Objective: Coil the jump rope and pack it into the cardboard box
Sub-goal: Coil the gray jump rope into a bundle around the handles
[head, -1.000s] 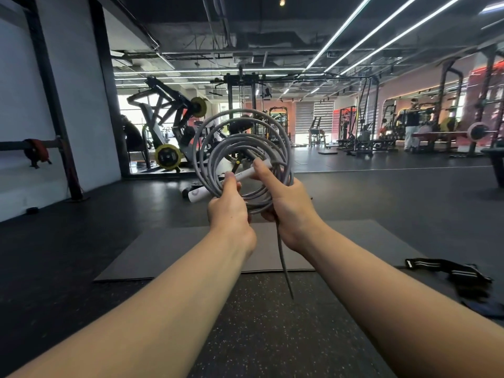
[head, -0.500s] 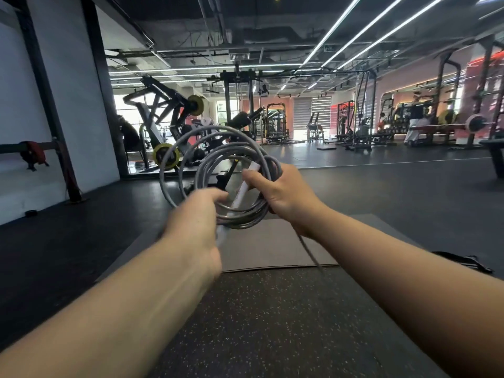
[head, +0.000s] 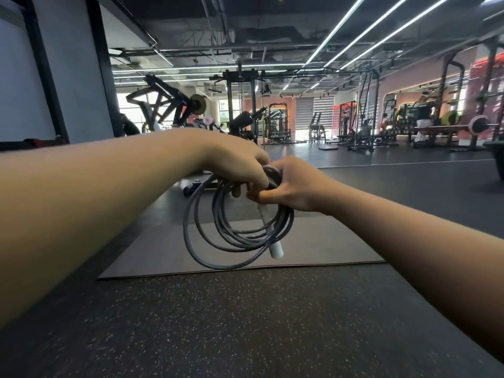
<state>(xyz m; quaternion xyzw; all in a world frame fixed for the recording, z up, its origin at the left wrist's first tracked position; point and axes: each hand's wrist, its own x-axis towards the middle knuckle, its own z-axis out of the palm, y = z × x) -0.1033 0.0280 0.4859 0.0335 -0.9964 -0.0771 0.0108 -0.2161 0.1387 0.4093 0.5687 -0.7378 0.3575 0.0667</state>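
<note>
The grey jump rope hangs in several loops below my two hands, at the centre of the view. A white handle points down through the coil. My left hand grips the top of the coil from above, knuckles up. My right hand is closed on the same bundle from the right, thumb underneath. The two hands touch each other. No cardboard box is in view.
A grey exercise mat lies on the black speckled rubber floor below the rope. A dark object lies at the mat's far edge. Gym machines and racks line the back; a white wall stands left.
The coil stood upright above my hands; it now hangs below them. My left hand has crossed over onto the top of the bundle beside the right hand, and the loose rope tail is gathered in.
</note>
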